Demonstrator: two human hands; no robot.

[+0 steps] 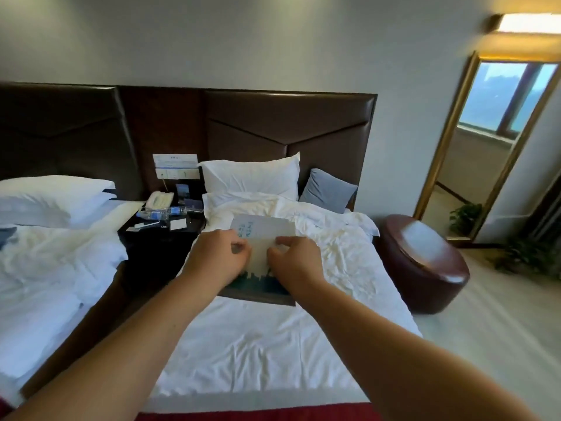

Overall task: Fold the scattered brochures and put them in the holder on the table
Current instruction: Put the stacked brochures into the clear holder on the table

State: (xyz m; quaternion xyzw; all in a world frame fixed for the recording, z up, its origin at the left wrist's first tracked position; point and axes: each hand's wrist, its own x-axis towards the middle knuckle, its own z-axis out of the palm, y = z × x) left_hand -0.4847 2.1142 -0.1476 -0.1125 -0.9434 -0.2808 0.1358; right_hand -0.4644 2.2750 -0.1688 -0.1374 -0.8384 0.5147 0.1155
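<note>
Now L hand [217,258] & R hand [296,264], fingers [240,245] tight on brochure [267,230] by L edge of bed [258,344], open room to R.

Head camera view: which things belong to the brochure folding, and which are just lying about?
Job: grey-white paper brochure with teal skyline, pinched by left hand and right hand; clear plastic holder, likely, on black bedside table.
Lying about: clear plastic water bottle, white telephone, grey cushion, brown round stool.
</note>
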